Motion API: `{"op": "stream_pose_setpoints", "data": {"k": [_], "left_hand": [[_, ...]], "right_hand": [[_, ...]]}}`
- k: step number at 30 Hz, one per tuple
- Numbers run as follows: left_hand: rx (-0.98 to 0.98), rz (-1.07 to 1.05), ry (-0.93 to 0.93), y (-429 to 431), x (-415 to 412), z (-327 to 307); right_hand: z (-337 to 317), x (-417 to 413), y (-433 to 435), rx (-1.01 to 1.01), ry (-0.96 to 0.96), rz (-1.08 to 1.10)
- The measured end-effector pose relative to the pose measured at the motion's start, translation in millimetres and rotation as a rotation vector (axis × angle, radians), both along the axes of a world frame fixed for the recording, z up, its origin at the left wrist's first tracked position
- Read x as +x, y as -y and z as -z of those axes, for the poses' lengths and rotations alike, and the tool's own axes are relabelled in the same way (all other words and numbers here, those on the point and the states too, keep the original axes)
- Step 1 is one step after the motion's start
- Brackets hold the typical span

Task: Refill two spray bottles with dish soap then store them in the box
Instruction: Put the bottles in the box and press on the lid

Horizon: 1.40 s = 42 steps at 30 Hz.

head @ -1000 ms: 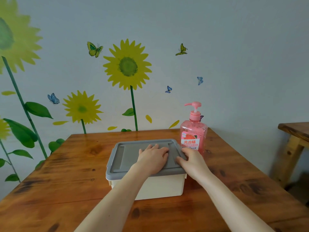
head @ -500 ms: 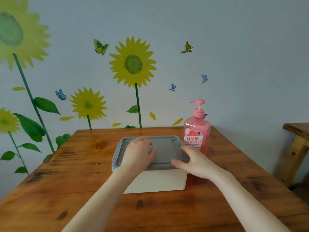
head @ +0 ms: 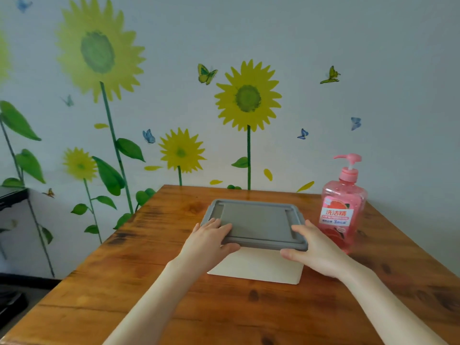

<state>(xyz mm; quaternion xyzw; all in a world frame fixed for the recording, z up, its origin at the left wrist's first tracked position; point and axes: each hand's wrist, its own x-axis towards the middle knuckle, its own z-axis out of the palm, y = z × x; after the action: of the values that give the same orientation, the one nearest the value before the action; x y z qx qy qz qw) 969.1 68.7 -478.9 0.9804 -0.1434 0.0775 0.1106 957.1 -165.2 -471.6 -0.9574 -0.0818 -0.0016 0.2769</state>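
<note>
A knotty, varnished wooden table (head: 249,317) stands against a pale blue wall (head: 385,46) decorated with yellow sunflower decals (head: 248,98), green leaves (head: 109,175) and small butterfly decals (head: 206,73). The corner of a dark shelf (head: 12,195) shows at far left.

Sunflower-decorated wall (head: 249,95) behind a wooden table (head: 249,307).

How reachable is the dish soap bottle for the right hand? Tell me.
Likely yes: the dish soap bottle stands upright just beyond the right hand, with nothing between them. The hand must first release the gray lid.
</note>
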Motion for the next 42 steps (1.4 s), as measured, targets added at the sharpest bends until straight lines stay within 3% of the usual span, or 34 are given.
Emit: {"op": "stream_pose_setpoints", "data": {"k": [14, 23, 30, 42], "left_hand": [[0.075, -0.197, -0.072, -139, 20, -2], [0.093, -0.200, -0.039, -169, 31, 0], [0.185, -0.197, -0.009, -170, 36, 8], [0.176, -0.172, -0.025, -158, 72, 4]], "right_hand": [[0, 47, -152, -0.055, -0.033, -0.167], [-1, 58, -186, -0.102, -0.036, -0.168], [10, 43, -208, -0.359, 0.295, -0.227], [10, 69, -204, -0.455, 0.336, -0.206]]}}
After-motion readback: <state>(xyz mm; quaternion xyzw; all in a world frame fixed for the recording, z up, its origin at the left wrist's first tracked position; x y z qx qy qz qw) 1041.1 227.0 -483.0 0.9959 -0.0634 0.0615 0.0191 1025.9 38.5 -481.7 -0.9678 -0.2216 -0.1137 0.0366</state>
